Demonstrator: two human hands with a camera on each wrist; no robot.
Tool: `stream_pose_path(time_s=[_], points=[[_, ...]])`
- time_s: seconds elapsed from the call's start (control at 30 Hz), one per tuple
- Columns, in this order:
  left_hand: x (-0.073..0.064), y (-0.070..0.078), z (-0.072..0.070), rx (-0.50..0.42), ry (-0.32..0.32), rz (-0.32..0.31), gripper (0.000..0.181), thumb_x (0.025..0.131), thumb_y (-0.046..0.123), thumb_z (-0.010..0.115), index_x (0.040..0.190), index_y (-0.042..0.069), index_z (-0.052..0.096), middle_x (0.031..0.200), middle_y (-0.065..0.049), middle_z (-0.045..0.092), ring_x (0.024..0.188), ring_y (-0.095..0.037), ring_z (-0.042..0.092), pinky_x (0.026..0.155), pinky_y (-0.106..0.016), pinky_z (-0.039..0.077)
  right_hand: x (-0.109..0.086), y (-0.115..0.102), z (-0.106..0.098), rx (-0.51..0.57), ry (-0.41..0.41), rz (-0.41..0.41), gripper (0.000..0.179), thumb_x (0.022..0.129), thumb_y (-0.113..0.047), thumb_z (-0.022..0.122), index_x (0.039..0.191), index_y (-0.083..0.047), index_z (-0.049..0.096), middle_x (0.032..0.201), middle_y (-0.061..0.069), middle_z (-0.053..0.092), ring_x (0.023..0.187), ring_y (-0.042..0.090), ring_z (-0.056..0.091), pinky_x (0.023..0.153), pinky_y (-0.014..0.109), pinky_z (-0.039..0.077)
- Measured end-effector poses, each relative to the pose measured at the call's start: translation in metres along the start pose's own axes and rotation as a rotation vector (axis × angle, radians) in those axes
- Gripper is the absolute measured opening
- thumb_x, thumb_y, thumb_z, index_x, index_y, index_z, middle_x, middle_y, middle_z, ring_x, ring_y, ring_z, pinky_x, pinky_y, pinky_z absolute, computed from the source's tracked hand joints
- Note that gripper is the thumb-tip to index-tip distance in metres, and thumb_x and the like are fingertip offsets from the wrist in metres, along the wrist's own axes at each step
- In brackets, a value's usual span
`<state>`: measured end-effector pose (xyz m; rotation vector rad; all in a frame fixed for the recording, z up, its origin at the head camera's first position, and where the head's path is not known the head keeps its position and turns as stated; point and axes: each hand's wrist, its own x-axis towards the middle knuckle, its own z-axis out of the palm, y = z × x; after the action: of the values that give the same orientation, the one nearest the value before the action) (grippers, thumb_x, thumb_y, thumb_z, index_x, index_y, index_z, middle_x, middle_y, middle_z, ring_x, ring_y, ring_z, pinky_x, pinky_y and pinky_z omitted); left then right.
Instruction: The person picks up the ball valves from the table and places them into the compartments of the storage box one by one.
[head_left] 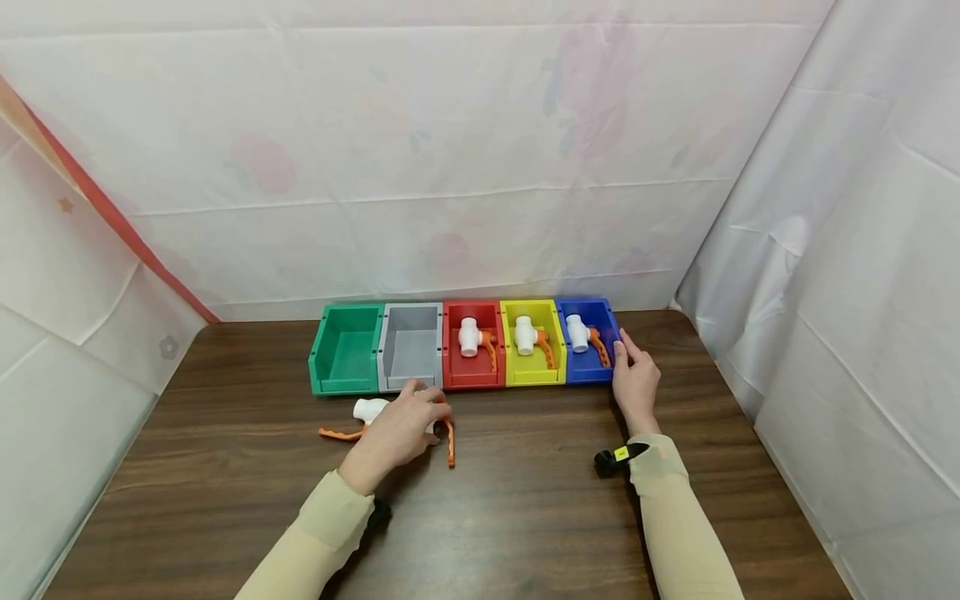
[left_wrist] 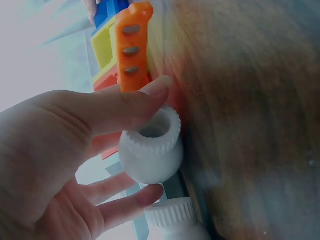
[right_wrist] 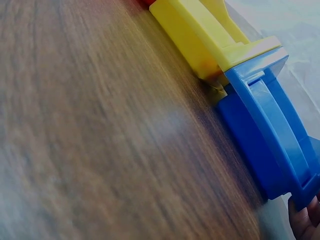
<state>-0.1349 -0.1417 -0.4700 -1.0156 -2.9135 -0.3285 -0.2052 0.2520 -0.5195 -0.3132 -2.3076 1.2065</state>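
Observation:
My left hand [head_left: 401,427] grips a white ball valve [left_wrist: 152,157] with an orange lever, in front of the grey bin [head_left: 411,354]. In the left wrist view its thumb lies across the valve where the lever [left_wrist: 133,50] meets the body. Another white ball valve [head_left: 369,409] lies on the table just left of that hand, partly hidden by it, its orange lever pointing left. At the right end of the row, my right hand [head_left: 636,383] holds the side wall of the blue bin [head_left: 590,371]. One ball valve [head_left: 577,333] lies inside that bin.
Bins stand side by side along the back of the wooden table [head_left: 517,500]. The red bin [head_left: 474,379] and yellow bin [head_left: 534,377] hold one ball valve each; the green bin [head_left: 348,337] and the grey one hold none. White curtains [head_left: 450,150] hang behind.

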Motion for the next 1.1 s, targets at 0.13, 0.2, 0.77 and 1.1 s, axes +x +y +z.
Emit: stream_pose_path(time_s=[0.13, 0.2, 0.77, 1.1], points=[[0.0, -0.002, 0.001, -0.028, 0.011, -0.021, 0.034, 0.075, 0.018, 0.089, 0.106, 0.023, 0.076, 0.112, -0.001, 0.063, 0.112, -0.03, 0.048, 0.087, -0.042, 0.051, 0.0, 0.0, 0.0, 0.002, -0.001, -0.003, 0.039, 0.104, -0.031, 0.055, 0.138, -0.014, 0.062, 0.121, 0.023, 0.066, 0.102, 0.039, 0.059, 0.094, 0.053, 0.044], [0.0, -0.002, 0.001, -0.049, 0.036, -0.028, 0.036, 0.075, 0.017, 0.089, 0.108, 0.023, 0.076, 0.116, -0.003, 0.063, 0.114, -0.031, 0.048, 0.088, -0.044, 0.051, -0.001, 0.0, 0.0, 0.004, -0.002, -0.003, 0.039, 0.104, -0.031, 0.054, 0.138, -0.013, 0.062, 0.12, 0.024, 0.065, 0.102, 0.04, 0.059, 0.093, 0.053, 0.044], [-0.004, -0.014, -0.01, -0.071, 0.235, -0.037, 0.039, 0.078, 0.011, 0.087, 0.113, 0.02, 0.072, 0.123, -0.007, 0.063, 0.121, -0.036, 0.046, 0.089, -0.046, 0.053, -0.001, -0.001, -0.001, -0.009, 0.0, -0.014, 0.038, 0.104, -0.029, 0.055, 0.138, -0.013, 0.062, 0.119, 0.024, 0.066, 0.102, 0.04, 0.059, 0.092, 0.053, 0.044], [-0.005, -0.024, -0.022, -0.059, 0.333, -0.035, 0.04, 0.075, 0.009, 0.089, 0.111, 0.017, 0.074, 0.122, -0.011, 0.064, 0.123, -0.041, 0.044, 0.09, -0.051, 0.051, -0.001, -0.002, -0.001, -0.003, -0.012, 0.003, 0.039, 0.104, -0.031, 0.053, 0.14, -0.015, 0.061, 0.115, 0.024, 0.065, 0.098, 0.038, 0.058, 0.09, 0.053, 0.045]])
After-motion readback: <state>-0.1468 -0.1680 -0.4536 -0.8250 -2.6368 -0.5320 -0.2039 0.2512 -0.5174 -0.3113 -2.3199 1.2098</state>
